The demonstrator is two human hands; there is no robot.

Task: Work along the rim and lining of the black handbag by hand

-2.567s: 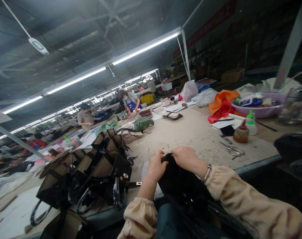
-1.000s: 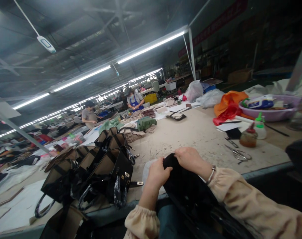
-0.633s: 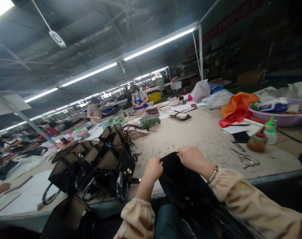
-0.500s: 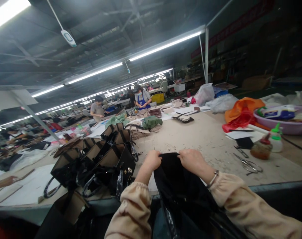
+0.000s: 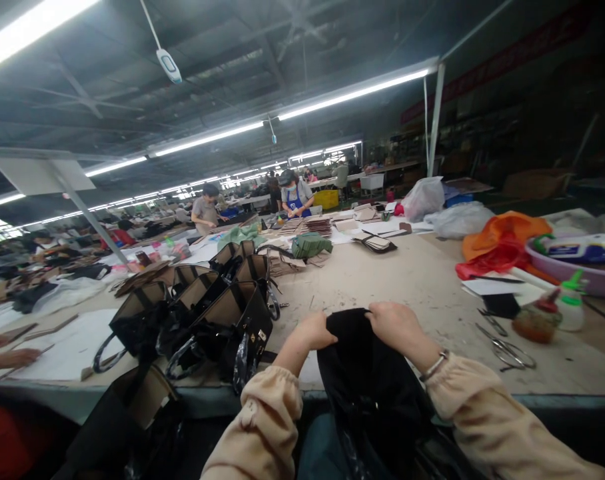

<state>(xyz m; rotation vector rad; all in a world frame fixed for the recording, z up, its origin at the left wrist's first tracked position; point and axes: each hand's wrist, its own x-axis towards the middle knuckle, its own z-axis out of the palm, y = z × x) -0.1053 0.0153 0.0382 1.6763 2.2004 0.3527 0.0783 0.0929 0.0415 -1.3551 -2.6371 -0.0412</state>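
Note:
A black handbag (image 5: 370, 377) rests over my lap at the table's edge, its dark top rim raised toward the tabletop. At the rim's left corner, my left hand (image 5: 313, 332) is closed with the thumb along the fabric. My right hand (image 5: 396, 328) pinches the same rim at its right corner. Lower parts of the bag lie in shadow, and plastic-wrapped straps show dimly there. To the left on the table stand several finished-looking black handbags (image 5: 252, 323) with tan linings and wrapped handles. Another open black bag (image 5: 117, 413) sits below the table edge.
Scissors (image 5: 512, 350), a brown glue jar (image 5: 536, 323) and a green-capped bottle (image 5: 572, 303) lie on the worktable (image 5: 407, 273) at right. Behind them is a purple basin (image 5: 592, 275). A co-worker's hands (image 5: 15, 359) are at far left; other people work farther back.
The view has swung slightly left, shifting the scene rightward. Both hands keep hold of the bag's rim. My left thumb now lies more visibly across the fabric. The co-worker's hands show more at left.

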